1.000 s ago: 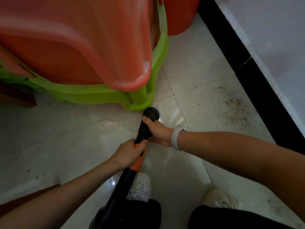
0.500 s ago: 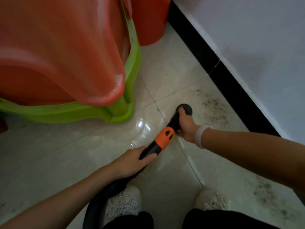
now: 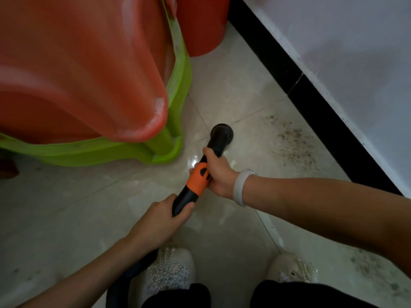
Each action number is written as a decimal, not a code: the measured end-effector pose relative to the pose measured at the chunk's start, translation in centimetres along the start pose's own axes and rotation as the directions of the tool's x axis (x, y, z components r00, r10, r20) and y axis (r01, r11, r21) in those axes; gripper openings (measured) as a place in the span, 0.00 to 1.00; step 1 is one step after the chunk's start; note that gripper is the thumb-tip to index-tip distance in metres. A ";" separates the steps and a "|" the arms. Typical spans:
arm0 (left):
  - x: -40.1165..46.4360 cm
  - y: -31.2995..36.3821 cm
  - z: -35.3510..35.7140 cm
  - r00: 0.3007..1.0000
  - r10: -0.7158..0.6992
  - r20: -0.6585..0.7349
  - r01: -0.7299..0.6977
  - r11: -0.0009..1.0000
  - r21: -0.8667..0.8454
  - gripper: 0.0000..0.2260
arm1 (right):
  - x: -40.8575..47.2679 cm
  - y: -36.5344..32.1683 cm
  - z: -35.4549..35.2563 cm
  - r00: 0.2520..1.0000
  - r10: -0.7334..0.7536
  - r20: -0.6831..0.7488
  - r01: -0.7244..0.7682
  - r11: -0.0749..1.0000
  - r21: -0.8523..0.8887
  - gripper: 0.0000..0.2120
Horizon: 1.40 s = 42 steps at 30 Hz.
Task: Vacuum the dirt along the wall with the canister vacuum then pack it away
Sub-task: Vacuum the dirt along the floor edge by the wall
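Note:
A black vacuum hose handle with an orange collar (image 3: 196,182) ends in a round black nozzle (image 3: 222,134) held just above the pale tiled floor. My right hand (image 3: 219,174) grips the handle just behind the nozzle, a white band on its wrist. Lower down, my left hand (image 3: 160,221) grips the black hose end below the collar. A patch of brown dirt (image 3: 293,143) lies to the right of the nozzle, close to the black skirting (image 3: 311,103) of the white wall. More dirt (image 3: 378,272) lies at the lower right. The canister is out of view.
Stacked orange and green plastic stools (image 3: 160,143) stand at the left, close to the nozzle. An orange bucket-like object (image 3: 200,25) sits by the wall at the top. My two white shoes (image 3: 169,272) are at the bottom edge.
The nozzle has swung from near the green stool leg toward the dirt by the wall, then drawn back a little. My right hand has slid back along the handle to the orange collar.

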<state>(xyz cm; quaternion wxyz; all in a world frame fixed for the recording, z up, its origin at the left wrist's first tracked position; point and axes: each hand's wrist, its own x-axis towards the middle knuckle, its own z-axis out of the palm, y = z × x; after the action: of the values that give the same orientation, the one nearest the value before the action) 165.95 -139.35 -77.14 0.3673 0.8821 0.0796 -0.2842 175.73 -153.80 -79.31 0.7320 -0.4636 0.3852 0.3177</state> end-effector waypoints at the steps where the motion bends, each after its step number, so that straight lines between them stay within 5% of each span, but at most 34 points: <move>1: -0.4 -0.2 -0.1 1.000 -0.006 0.010 0.006 1.000 0.026 0.14 | -0.1 0.4 -0.2 1.000 0.014 0.012 -0.014 1.000 0.011 0.08; 8: -1.3 -0.5 -0.3 0.998 0.002 0.062 -0.013 0.983 0.184 0.16 | -1.5 2.0 -1.1 0.998 0.058 -0.021 -0.057 0.997 0.042 0.07; 25: 1.9 -0.2 -1.3 0.971 0.012 0.238 -0.010 1.000 -0.011 0.12 | -1.6 0.3 0.1 0.973 -0.037 -0.227 0.047 0.998 0.043 0.11; 39: 2.8 -0.6 -0.1 0.996 0.044 0.081 -0.044 0.999 -0.002 0.15 | -0.7 1.9 1.1 0.956 -0.152 -0.252 0.198 0.965 0.171 0.12; 42: 2.4 -0.6 0.1 0.998 0.054 0.019 -0.053 0.998 -0.023 0.14 | -0.2 2.3 1.5 0.943 -0.199 -0.268 0.227 0.970 0.081 0.13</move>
<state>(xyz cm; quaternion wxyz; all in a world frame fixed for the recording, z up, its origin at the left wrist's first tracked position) 167.65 -139.18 -78.92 0.3856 0.8768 0.0557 -0.2818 174.14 -151.62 -79.76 0.7301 -0.4988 0.4418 0.1518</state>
